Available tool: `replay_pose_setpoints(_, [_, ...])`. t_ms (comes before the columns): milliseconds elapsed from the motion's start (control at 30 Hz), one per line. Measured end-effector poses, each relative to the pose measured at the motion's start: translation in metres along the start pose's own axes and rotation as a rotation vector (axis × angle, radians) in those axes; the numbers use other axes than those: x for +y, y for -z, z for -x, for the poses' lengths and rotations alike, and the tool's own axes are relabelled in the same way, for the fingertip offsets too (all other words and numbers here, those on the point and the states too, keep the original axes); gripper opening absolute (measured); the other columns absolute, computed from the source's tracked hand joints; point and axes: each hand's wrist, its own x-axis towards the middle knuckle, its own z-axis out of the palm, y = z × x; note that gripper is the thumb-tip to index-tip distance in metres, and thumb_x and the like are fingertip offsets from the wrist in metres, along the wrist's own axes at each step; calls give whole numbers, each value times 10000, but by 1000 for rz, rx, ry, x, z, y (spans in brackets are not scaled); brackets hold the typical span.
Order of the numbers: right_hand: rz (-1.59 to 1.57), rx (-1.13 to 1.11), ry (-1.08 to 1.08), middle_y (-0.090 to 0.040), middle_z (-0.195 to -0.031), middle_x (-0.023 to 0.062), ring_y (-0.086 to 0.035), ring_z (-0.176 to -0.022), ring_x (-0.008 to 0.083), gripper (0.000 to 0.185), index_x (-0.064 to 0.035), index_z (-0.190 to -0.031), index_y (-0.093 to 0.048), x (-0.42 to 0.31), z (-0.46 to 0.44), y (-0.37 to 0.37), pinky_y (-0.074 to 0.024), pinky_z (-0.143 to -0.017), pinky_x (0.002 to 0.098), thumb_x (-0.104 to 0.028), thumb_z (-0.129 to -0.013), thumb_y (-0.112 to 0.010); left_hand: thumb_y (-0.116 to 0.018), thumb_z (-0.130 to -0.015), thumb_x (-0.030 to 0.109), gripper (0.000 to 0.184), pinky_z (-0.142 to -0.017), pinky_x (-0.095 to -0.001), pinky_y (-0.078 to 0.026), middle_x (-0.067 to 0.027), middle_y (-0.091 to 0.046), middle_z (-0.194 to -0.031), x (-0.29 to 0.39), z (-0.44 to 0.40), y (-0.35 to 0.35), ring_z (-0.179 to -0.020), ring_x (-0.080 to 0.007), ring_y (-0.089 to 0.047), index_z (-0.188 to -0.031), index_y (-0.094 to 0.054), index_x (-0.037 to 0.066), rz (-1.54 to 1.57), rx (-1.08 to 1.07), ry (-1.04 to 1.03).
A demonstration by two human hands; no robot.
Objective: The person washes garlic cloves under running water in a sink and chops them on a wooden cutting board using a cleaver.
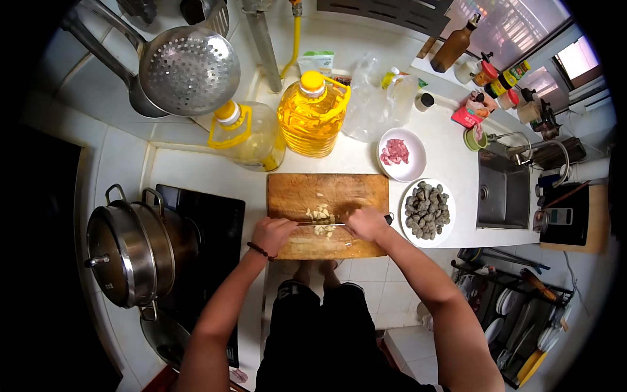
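A knife (321, 224) is seen almost edge-on, its blade running crosswise over the wooden cutting board (287, 193). My right hand (367, 223) is closed round the handle end, and the dark handle tip pokes out beyond it. At the blade's other end, my left hand (274, 235) has its fingers closed over the tip; a beaded bracelet is on that wrist. Pale chopped pieces, which look like garlic (321, 213), lie on both sides of the blade. My fingertips are partly hidden.
Right of the board stand a bowl of sliced raw meat (395, 151) and a plate of grey shellfish (428, 210). Two oil jugs, one full (313, 121), are behind it. A steel pot (127, 255) is by the cooktop at left; a sink (503, 189) is at right.
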Motion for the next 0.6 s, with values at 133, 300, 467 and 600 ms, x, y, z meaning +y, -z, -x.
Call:
replay_pose_setpoints(133, [-47,-2,-17,-734,-823,196,-719,-790,414,302,-75,-805,-754,-1,-1,-2,-579,-711,511,-298,-948,-608,-769,-841,61,93,-626,-391,-563,-112,-738,-834,-1,-2,0,-703,-287,-706,-925,-779,22,-11,-4,-2])
replay_pose_setpoints(300, [-41,-11,9,-734,-835,206,-718,-789,417,301,-59,-811,-749,-6,-2,14,-579,-720,518,-285,-949,-606,-770,-835,75,95,-655,-397,-571,-106,-742,-841,1,-6,19,-722,-289,-710,-918,-778,30,-31,-24,4])
replay_pose_setpoints(467, [-32,7,22,-717,-784,197,-699,-744,426,350,-81,-833,-732,8,-17,-4,-562,-696,539,-369,-988,-606,-760,-844,101,101,-685,-406,-575,-90,-738,-829,-13,-6,-1,-739,-286,-708,-924,-783,43,11,45,31])
replay_pose_setpoints(600, [-18,-20,22,-721,-799,202,-703,-755,426,270,-83,-862,-738,1,-11,14,-569,-708,534,-308,-945,-613,-758,-848,109,109,-688,-404,-577,-86,-740,-835,-14,-12,8,-755,-280,-710,-943,-783,63,-65,-19,-8])
